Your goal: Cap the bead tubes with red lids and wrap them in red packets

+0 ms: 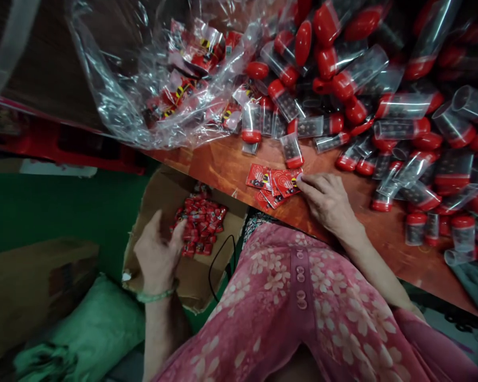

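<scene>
My left hand, with a bracelet at the wrist, is held over a cardboard box below the table edge. Its thumb and fingers are apart and I see nothing between them. Inside the box lies a pile of small red packets. At the table's front edge, my right hand has its fingertips closed on the right end of a red printed card. A few similar red cards lie overlapping beneath and beside it. Just behind them lies a clear tube with a red cap.
Clear red-capped tubes are heaped across the right of the wooden table. At the back left, a clear plastic bag holds more red printed pieces. A green sack and a brown carton stand on the floor at left.
</scene>
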The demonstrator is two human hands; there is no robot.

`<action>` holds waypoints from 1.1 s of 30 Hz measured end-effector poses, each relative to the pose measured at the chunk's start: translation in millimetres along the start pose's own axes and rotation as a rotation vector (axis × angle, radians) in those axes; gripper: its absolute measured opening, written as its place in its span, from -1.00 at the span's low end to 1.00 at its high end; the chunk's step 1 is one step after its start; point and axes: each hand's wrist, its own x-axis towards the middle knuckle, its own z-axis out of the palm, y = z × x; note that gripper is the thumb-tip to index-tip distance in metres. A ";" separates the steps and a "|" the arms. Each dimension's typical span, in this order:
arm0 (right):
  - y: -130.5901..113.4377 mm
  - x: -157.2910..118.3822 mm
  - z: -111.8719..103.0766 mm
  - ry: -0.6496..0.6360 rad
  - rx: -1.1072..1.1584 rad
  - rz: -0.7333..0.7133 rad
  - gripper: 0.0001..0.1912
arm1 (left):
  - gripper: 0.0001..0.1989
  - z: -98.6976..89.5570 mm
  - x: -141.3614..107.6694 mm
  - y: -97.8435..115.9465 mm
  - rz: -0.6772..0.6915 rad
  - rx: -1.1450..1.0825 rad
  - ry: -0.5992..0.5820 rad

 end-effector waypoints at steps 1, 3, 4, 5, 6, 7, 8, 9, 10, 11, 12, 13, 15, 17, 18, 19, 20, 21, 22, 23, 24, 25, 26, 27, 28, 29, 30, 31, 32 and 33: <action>-0.1 -0.5 0.7 -0.007 -0.013 -0.007 -0.64 | -0.41 7.4 -0.9 25.0 0.090 -0.089 0.064; -1.6 -0.4 -0.4 -0.010 -0.051 -0.027 -0.63 | -0.62 28.5 -2.6 80.1 0.430 -0.208 0.070; -3.0 0.4 -1.9 -0.008 -0.079 -0.043 -0.64 | -0.66 40.7 -2.9 106.2 0.637 -0.244 0.052; -5.0 1.7 -3.7 0.002 -0.112 -0.066 -0.66 | -0.66 53.0 -2.8 129.1 0.803 -0.281 0.040; -7.3 3.5 -5.6 0.019 -0.149 -0.091 -0.68 | -0.66 64.7 -1.9 148.0 0.925 -0.297 0.030; -9.8 5.6 -7.4 0.039 -0.189 -0.114 -0.70 | -0.66 75.1 -0.2 162.3 0.982 -0.291 0.015; -12.3 7.9 -9.1 0.060 -0.230 -0.135 -0.72 | -0.68 83.8 2.1 172.3 1.010 -0.278 -0.002; -14.7 10.2 -10.5 0.078 -0.265 -0.151 -0.73 | -0.69 90.4 5.0 178.5 1.020 -0.257 -0.018; -17.0 12.4 -11.8 0.093 -0.291 -0.166 -0.75 | -0.71 94.9 8.1 181.8 1.028 -0.229 -0.023; -18.9 14.2 -13.3 0.101 -0.306 -0.176 -0.76 | -0.73 97.4 11.2 183.1 1.043 -0.201 -0.015; -20.5 15.6 -15.1 0.098 -0.312 -0.186 -0.77 | -0.74 98.3 13.8 183.2 1.061 -0.172 0.004; -21.5 16.7 -17.6 0.084 -0.310 -0.195 -0.77 | -0.75 98.1 15.9 183.0 1.082 -0.143 0.028; -21.7 18.1 -25.4 0.007 -0.285 -0.176 -0.79 | -0.77 96.4 18.6 182.7 1.106 -0.095 0.078; -19.0 20.5 -36.9 -0.122 -0.186 -0.124 -0.85 | -0.80 95.8 20.2 182.9 1.095 -0.060 0.091; -16.7 22.8 -43.3 -0.181 -0.094 -0.098 -0.86 | -0.81 96.4 21.0 183.0 1.086 -0.049 0.089; -14.3 26.3 -49.4 -0.217 0.017 -0.078 -0.84 | -0.82 97.5 22.1 182.8 1.074 -0.045 0.083; -12.0 31.1 -54.6 -0.221 0.120 -0.059 -0.82 | -0.82 98.8 23.3 182.4 1.060 -0.050 0.071; -10.2 37.3 -58.3 -0.181 0.182 -0.017 -0.80 | -0.81 100.3 24.5 181.8 1.047 -0.064 0.052; -9.2 44.6 -59.9 -0.111 0.182 0.036 -0.78 | -0.82 101.5 25.8 181.1 1.038 -0.086 0.035; -8.9 52.9 -59.2 -0.055 0.143 0.081 -0.79 | -0.83 102.4 26.9 180.5 1.032 -0.110 0.019; -9.5 61.6 -56.1 -0.026 0.096 0.120 -0.80 | -0.82 102.9 27.8 180.0 1.026 -0.130 0.005; -10.5 70.3 -50.8 -0.014 0.046 0.151 -0.81 | -0.78 103.1 28.5 179.7 1.024 -0.141 -0.007; -11.8 78.4 -43.8 -0.019 0.001 0.195 -0.81 | -0.73 103.2 29.1 179.5 1.027 -0.140 -0.018; -13.0 85.6 -35.7 -0.020 -0.026 0.227 -0.79 | -0.71 103.4 29.5 179.5 1.033 -0.128 -0.028; -13.8 91.5 -27.4 -0.014 -0.035 0.254 -0.76 | -0.72 103.7 29.9 179.6 1.037 -0.111 -0.037; -13.8 95.9 -19.6 0.002 -0.032 0.283 -0.74 | -0.73 104.3 30.3 179.6 1.040 -0.100 -0.045; -13.0 98.9 -13.1 0.020 -0.011 0.299 -0.70 | -0.74 105.0 30.8 179.7 1.040 -0.098 -0.051; -11.3 100.4 -8.4 0.037 0.024 0.303 -0.66 | -0.74 105.8 31.3 179.9 1.038 -0.108 -0.053; -8.7 100.6 -5.8 0.058 0.071 0.296 -0.61 | -0.73 106.5 32.0 180.1 1.034 -0.132 -0.050; -5.6 99.7 -5.4 0.080 0.124 0.278 -0.56 | -0.73 107.0 32.8 180.3 1.030 -0.166 -0.045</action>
